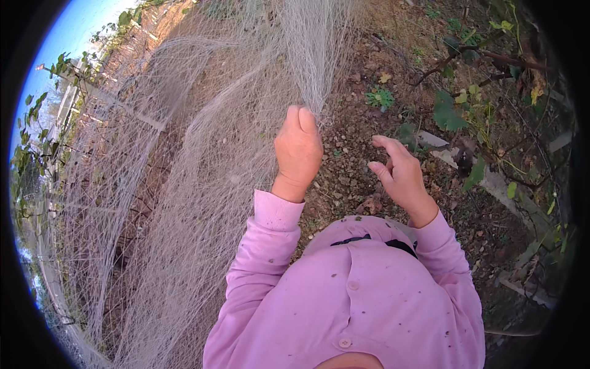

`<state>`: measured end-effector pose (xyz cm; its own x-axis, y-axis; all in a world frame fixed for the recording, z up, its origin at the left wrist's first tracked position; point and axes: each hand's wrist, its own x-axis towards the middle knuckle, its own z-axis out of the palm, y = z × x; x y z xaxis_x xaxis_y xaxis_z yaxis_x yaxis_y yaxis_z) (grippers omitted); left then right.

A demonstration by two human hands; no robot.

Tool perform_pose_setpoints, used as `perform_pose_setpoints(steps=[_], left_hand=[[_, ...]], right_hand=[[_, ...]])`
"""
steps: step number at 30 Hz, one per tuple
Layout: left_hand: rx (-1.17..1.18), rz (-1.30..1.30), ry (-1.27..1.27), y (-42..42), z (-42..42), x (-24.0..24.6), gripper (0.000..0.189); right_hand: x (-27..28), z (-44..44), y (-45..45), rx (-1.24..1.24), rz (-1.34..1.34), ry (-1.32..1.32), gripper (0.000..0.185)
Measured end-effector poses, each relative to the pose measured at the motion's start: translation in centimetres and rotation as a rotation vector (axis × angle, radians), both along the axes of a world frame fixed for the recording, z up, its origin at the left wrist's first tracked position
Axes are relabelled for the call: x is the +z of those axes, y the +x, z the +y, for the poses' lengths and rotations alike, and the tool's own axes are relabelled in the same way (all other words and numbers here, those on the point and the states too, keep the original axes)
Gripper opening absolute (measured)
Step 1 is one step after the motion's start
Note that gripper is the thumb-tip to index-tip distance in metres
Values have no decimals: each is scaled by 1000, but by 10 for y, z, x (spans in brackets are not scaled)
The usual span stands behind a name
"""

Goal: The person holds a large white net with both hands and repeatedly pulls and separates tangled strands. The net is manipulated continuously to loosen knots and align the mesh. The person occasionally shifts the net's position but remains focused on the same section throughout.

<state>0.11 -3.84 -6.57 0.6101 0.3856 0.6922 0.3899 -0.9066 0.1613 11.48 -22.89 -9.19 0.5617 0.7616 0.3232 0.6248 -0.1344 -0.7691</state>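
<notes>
White mesh netting [221,124] spreads down the left side of the view and rises in a gathered bundle at the top centre. My left hand [299,143] is closed around the lower end of that bundle, with a few loose strands sticking out beside the fingers. To its right, my right hand [398,173] hovers over the soil with thumb and fingers apart and nothing between them. Where the netting continues behind my left forearm is partly hidden.
Brown soil [343,184] with small weeds [380,98] lies below my hands. On the right stand vines with green leaves [448,110] and pale posts [502,187]. Another post [124,108] and leafy vines [32,133] show through and past the netting at left.
</notes>
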Motion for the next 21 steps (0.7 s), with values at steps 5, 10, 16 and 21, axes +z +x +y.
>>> perform_pose_setpoints(steps=[5,10,16,21], left_hand=[[-54,-57,129,-1,-28,-8,28],[-152,92,-37,-5,-62,-9,35],[-231,110,36,-21,-67,1,33],[-168,-218,-188,-29,-48,14,41]], right_hand=[[46,25,-6,117,-225,404,36],[80,56,-8,331,-553,646,31],[69,92,4,130,-489,354,11],[50,97,8,123,-603,285,13]])
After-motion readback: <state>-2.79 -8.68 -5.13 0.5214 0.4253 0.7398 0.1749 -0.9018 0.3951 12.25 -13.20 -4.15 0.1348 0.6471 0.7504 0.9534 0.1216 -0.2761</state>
